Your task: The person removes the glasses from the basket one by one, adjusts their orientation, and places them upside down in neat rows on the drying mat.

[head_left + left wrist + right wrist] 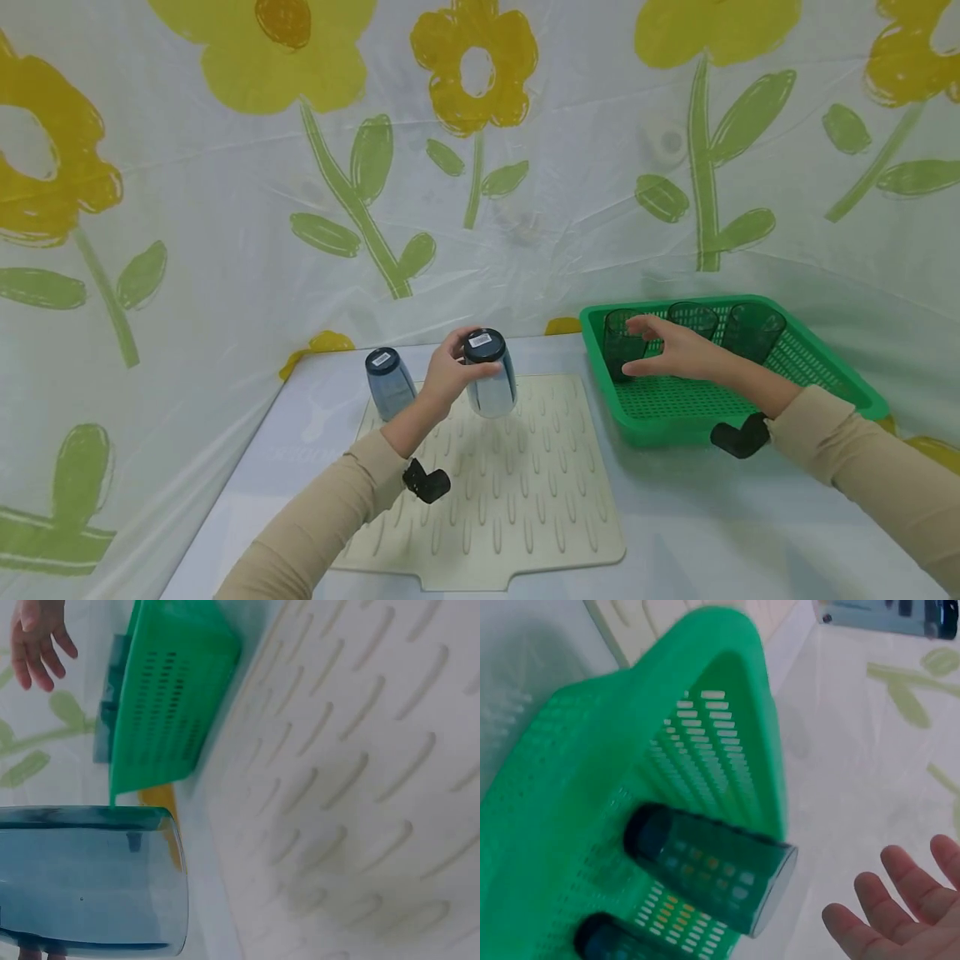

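Note:
My left hand (447, 375) grips a blue-tinted drinking glass (492, 396) upside down, its dark base with a white label facing up. The glass hangs over a cream ridged mat (525, 500); in the left wrist view its clear rim end (169, 885) points toward the mat. A second blue glass (392, 387) stands inverted at the mat's back left. My right hand (678, 352) is above the green basket (660, 433), fingers spread and holding nothing. Below it a dark glass (617, 360) stands upright in the basket, apart from the fingers (900, 900) in the right wrist view.
Two more dark glasses (693, 318) stand along the basket's back side. Behind everything hangs a flower-printed curtain (555, 183). The white table (690, 517) extends in front of the basket, right of the mat.

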A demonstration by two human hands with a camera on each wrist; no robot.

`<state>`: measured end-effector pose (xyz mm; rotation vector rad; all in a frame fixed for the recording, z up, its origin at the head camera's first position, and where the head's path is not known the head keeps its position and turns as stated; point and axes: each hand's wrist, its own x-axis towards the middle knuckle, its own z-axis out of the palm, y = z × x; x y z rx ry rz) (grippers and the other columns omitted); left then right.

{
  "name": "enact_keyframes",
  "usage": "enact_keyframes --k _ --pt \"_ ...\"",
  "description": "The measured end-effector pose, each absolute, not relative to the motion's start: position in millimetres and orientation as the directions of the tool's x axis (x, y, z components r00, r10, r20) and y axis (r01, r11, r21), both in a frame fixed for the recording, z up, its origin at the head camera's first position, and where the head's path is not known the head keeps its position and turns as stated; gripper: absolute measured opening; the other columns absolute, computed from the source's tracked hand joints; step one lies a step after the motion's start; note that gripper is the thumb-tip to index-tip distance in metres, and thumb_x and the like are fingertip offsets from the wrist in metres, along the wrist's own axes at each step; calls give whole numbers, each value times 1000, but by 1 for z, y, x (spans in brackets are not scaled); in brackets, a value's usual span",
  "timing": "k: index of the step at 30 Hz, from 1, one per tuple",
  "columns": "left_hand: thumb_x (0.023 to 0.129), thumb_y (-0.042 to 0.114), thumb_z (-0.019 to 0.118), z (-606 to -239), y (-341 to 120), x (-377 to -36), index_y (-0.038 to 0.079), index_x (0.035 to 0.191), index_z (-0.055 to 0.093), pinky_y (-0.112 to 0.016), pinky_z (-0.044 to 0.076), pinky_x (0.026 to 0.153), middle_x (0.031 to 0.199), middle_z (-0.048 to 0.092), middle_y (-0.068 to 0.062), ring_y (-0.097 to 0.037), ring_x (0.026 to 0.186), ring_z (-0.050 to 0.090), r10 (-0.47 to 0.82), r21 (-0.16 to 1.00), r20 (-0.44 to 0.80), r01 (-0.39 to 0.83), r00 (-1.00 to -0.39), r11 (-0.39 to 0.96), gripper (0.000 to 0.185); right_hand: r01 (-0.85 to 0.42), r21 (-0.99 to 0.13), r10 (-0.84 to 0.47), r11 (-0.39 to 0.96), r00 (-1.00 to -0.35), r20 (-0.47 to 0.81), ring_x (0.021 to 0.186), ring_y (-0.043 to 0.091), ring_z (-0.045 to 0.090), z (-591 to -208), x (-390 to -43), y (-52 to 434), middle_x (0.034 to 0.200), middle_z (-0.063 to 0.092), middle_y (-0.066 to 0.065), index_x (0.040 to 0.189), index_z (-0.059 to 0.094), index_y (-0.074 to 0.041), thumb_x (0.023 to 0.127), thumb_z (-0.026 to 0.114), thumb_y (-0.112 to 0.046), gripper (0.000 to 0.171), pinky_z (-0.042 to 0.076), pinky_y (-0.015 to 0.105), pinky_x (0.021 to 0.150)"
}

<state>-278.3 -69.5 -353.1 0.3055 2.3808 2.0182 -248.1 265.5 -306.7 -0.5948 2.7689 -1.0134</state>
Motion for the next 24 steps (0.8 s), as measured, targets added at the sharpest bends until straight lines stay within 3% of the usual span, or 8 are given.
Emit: enact_keyframes --k 10,24 --pt "75 7 73 -374 -82 -301 13 134 43 -45 40 95 131 48 -13 -27 119 44 82 987 108 117 -991 109 67 -190 -702 -310 686 -950 -46 130 45 22 -314 -273 275 143 22 28 142 19 2 87 60 -39 80 32 58 95" --pt "76 3 72 -399 -89 -319 9 137 39 -40 39 98 137 42 -15 -29 126 38 14 987 108 109 -994 121 70 -138 -755 -239 641 -971 -25 132 49 13 -337 -306 278 146 10 30 145 9 1 86 61 -38 88 27 61 97"
